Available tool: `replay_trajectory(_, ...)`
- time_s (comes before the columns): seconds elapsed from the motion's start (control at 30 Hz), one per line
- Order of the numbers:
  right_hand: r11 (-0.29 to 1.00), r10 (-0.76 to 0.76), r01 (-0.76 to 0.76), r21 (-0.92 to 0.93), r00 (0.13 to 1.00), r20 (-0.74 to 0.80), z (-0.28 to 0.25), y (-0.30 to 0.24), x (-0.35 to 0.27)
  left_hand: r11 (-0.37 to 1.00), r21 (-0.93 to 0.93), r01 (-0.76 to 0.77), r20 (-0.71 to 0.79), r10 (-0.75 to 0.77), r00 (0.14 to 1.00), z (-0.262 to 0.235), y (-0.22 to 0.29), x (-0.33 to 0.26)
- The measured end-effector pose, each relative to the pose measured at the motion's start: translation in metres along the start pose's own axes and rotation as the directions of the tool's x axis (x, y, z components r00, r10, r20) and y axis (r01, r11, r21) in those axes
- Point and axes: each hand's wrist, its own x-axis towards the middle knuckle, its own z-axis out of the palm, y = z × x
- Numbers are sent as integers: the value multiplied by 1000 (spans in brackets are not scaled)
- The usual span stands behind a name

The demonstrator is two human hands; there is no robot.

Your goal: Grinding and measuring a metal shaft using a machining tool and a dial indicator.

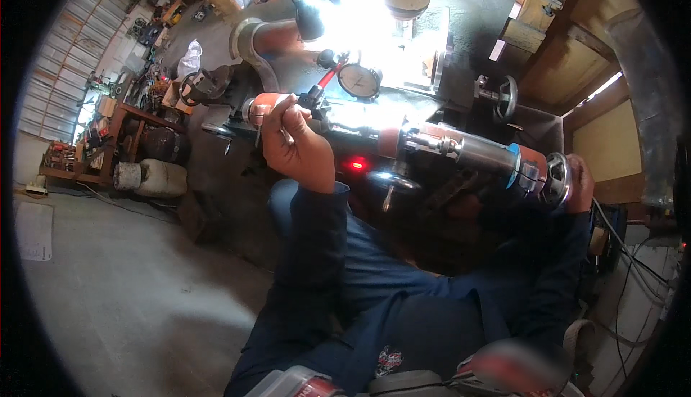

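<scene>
My left hand is raised with its fingers curled in a pinch, close to an orange-brown machine block and a small black clamp. What the fingers hold, if anything, is hidden. At the right end of a lathe-like machine, my right hand grips the rim of a metal handwheel. Between the hands runs a shiny spindle assembly with a steel cylinder and a blue ring. A round dial gauge on a red arm stands above the spindle.
A second handwheel with a crank handle juts toward my knees, beside a red light. Another handwheel stands at the far right. A bright lamp glares at the back. A gas cylinder lies left; cables hang right.
</scene>
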Motion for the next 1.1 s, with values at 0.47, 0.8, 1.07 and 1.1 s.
replay_trajectory(0.47, 972, 229, -233, -3, 954, 193, -7, 75, -46, 1000, -1, 12, 54, -12, 998, -1, -13, 2)
replay_trajectory(0.8, 983, 83, -47, -178, 977, 198, -28, -25, -73, 988, -113, 106, 145, -89, 985, -2, -15, 3)
replay_trajectory(1.07, 978, -102, 119, -170, 989, 105, 8, -82, -51, 949, 286, 136, 410, -249, 878, -9, 10, 1)
replay_trajectory(1.1, 871, -115, 112, -479, 993, 23, 22, -81, -52, 949, 285, 135, 414, -249, 875, -10, 13, -2)
